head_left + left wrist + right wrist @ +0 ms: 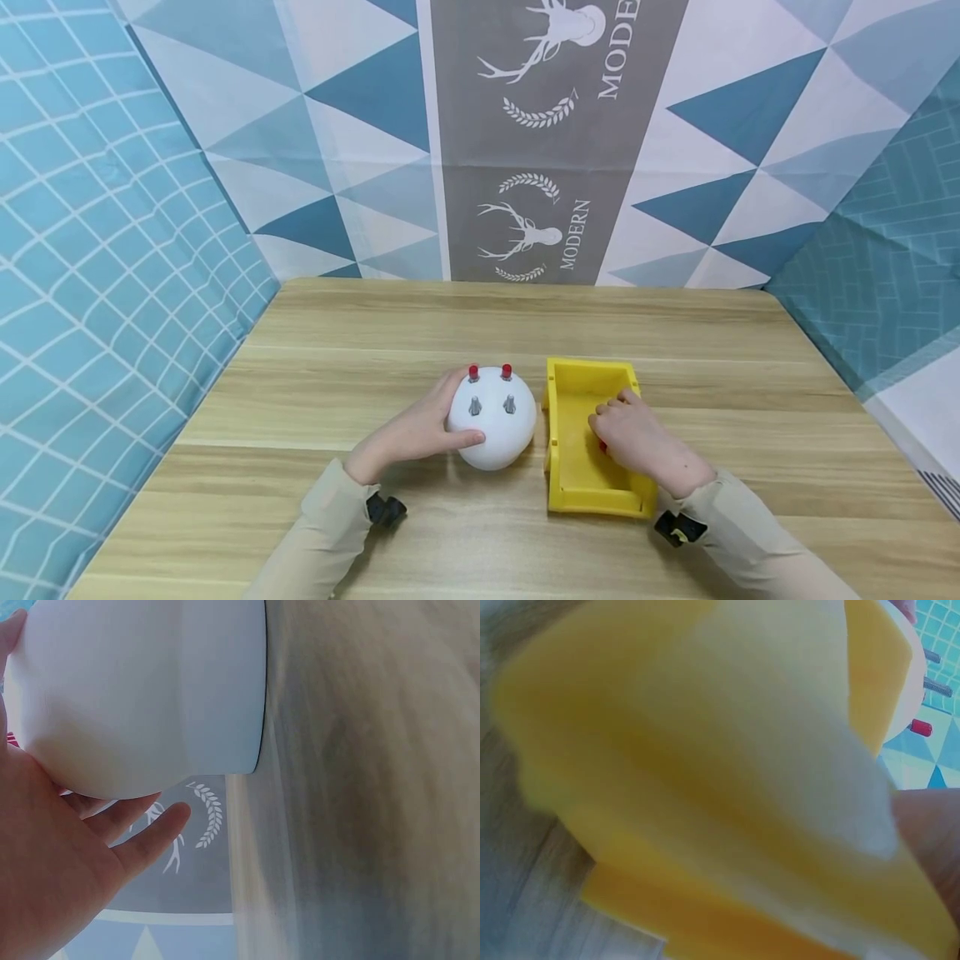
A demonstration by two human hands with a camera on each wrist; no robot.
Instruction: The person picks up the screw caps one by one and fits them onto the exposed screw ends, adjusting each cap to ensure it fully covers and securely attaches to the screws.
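A white dome (492, 437) with a flat base stands on the table, with threaded metal posts on its upper face. Red caps (507, 371) top the two far posts; the two nearer posts (510, 405) are bare. My left hand (427, 421) holds the dome from the left, thumb across its near side and fingers around the far side. Inside the yellow bin (567, 501) is my right hand (633, 437), fingers bent downward. Something small and red (603, 447) shows beneath it; the fingertips are hidden, so whether they pinch it cannot be told.
The yellow bin stands just right of the dome on a wooden table (360, 333). Its wall (705, 750) fills most of the right wrist view and hides that hand's fingers. Patterned cloth (375, 142) hangs behind the table and at both sides.
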